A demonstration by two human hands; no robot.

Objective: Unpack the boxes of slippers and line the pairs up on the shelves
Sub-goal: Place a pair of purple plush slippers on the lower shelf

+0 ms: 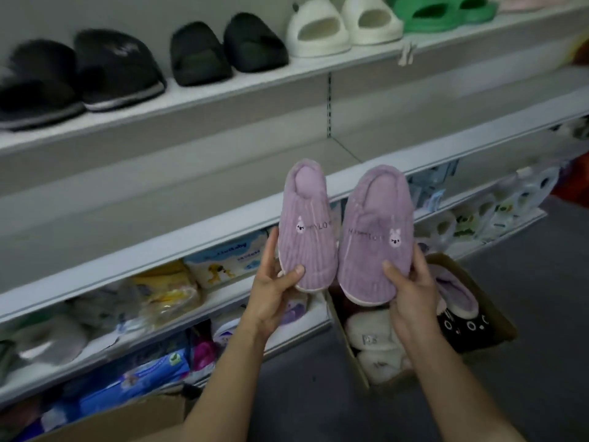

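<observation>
We hold one purple slipper in each hand, side by side and nearly touching, in front of the bare middle shelf (191,186). Our left hand (274,291) grasps the left slipper (306,231) at its toe end, thumb across the ribbed upper and fingers behind the sole; our right hand (411,288) grasps the right slipper (377,237) the same way. Both slippers appear light and soft: a corduroy-like ribbed fabric upper, a plush lining at the heel opening, and a pale sole edge that is probably the stiffest part. We judge the toe-end pinch adequate; the fabric should give under pressure without slipping. Each upper carries a small embroidered rabbit and lettering. At 5 o'clock from the pair, the open cardboard box (490,301) on the floor holds more slippers in white, black and purple. At 11 o'clock, the upper shelf (223,90) carries black fuzzy pairs, cream slides and green slides.
</observation>
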